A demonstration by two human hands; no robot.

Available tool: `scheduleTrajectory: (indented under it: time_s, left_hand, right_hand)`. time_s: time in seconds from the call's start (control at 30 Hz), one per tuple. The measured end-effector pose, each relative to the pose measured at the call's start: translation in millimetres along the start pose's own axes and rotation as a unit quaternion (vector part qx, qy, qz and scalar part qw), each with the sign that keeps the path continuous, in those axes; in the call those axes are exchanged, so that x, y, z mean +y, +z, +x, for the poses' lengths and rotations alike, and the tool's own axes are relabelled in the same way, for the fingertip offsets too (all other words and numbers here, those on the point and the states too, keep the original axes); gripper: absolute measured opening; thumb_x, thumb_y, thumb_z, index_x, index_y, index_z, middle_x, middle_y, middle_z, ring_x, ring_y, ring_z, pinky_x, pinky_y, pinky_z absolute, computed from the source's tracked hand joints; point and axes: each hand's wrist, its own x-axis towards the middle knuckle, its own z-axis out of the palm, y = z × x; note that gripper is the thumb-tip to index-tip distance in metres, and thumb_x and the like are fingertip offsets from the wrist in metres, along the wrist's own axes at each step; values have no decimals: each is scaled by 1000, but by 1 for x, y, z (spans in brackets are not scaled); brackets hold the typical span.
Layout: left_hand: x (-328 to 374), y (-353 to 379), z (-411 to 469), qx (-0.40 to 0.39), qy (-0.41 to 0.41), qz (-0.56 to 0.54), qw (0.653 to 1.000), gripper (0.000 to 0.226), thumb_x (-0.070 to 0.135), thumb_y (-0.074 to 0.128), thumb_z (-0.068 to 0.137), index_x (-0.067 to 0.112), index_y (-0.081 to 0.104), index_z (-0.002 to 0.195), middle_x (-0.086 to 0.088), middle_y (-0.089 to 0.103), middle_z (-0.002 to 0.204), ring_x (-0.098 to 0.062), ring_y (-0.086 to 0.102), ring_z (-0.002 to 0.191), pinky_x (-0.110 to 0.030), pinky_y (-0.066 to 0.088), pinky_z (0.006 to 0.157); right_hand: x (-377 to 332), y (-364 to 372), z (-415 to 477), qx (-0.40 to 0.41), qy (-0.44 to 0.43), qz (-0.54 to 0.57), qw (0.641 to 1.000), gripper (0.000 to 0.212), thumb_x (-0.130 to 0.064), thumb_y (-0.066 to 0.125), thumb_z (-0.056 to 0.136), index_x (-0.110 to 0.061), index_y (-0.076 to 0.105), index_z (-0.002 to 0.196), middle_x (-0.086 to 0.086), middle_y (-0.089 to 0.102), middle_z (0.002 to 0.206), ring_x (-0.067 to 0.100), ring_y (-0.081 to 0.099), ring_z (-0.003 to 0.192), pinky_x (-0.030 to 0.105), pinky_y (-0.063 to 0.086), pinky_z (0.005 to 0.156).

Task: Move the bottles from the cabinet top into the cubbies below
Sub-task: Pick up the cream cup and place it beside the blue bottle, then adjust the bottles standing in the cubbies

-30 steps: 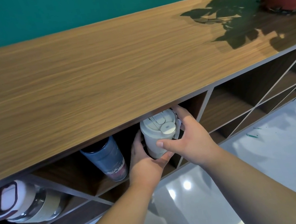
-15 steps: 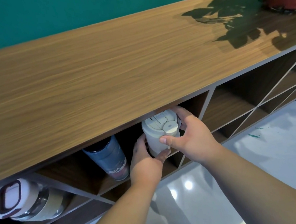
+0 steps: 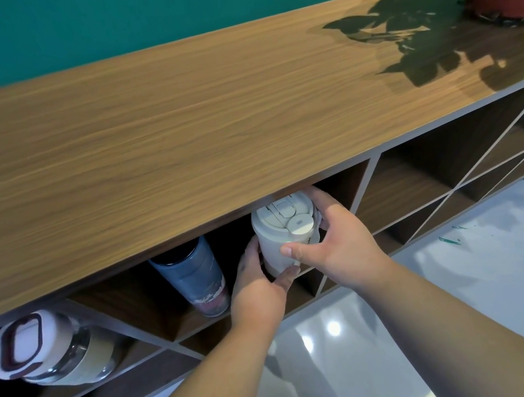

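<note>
Head view: both hands [image 3: 336, 248] grip smooth cream cylindrical bottle [image 3: 278, 247]

White bottle [image 3: 280, 239] sitting upright in the middle cubby [image 3: 346, 182], flip lid up. Dark blue bottle [image 3: 194, 276] leaning beside it. Glass bottle [image 3: 48, 349] lying tilted in the left cubby [image 3: 114, 359].

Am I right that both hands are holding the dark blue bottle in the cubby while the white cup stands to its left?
Not quite: the names are swapped. In the head view, the left hand and right hand hold the white cup in the cubby, and the dark blue bottle stands untouched to its left.
</note>
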Motion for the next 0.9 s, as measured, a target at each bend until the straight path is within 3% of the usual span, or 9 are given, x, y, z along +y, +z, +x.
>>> scheduleTrajectory:
  time_s: [0.13,0.27,0.37,0.43,0.5,0.57,0.7,0.77,0.9]
  left_hand:
    - [-12,-4,-20,-12,-20,-12,1000,109,32,89,76,36,19,159,4,39,161,-19,41,145,-44,40,115]
    - [-24,-29,-56,-89,-21,84,992,89,45,72,87,29,23,160,2,37,161,-17,42,145,-39,40,115]
    - [-33,-61,-77,-157,-19,148,976,70,45,67,88,28,43,152,7,48,152,-11,50,136,-34,40,116]
    - [-37,-84,-83,-152,-20,162,975,61,43,68,88,28,51,145,8,55,143,-9,57,124,-30,44,110]
    - [-39,-104,-85,-114,-18,162,980,54,41,69,88,31,53,139,6,57,138,-12,62,114,-31,48,103]
    - [-41,-117,-83,-70,-38,121,990,60,42,70,89,29,45,142,4,53,141,-17,60,119,-34,48,104]
    - [-45,-125,-81,-35,-46,14,998,82,47,72,87,27,27,153,6,44,151,-21,50,136,-43,44,112]
    - [-41,-126,-79,-22,-20,8,1000,91,50,71,87,28,18,159,9,37,153,-20,43,143,-40,39,115]
    - [-28,-131,-66,13,-19,-15,1000,99,44,71,92,26,5,163,-5,25,168,-27,38,148,-37,37,111]
  right_hand:
    - [-12,-6,-7,5,-21,-60,998,100,-29,92,68,-36,36,151,-14,40,152,-4,35,140,11,31,109]
    - [-28,-11,-26,18,-75,-140,987,83,-35,84,76,-28,42,148,-17,39,144,7,34,144,30,33,116]
    - [-51,-4,-43,61,-138,-213,965,66,-42,69,81,-19,53,141,-8,54,134,14,44,133,33,36,111]
    - [-69,9,-54,54,-163,-230,958,62,-45,62,85,-18,59,140,-5,63,132,12,52,127,34,41,110]
    - [-86,26,-65,11,-146,-205,968,62,-45,62,89,-26,53,147,-13,62,131,-8,51,117,17,40,101]
    - [-96,43,-70,-29,-104,-160,981,68,-42,67,92,-32,42,154,-23,51,133,-15,48,113,5,37,92]
    - [-93,74,-58,-16,-63,-120,991,78,-45,71,90,-29,32,155,-22,37,134,6,45,136,31,44,111]
    - [-90,85,-49,-14,-31,-99,995,82,-47,74,86,-31,32,155,-21,39,136,7,46,137,34,45,109]
    - [-84,104,-33,10,11,-79,997,85,-53,78,76,-31,42,150,-8,56,142,12,52,134,36,49,102]
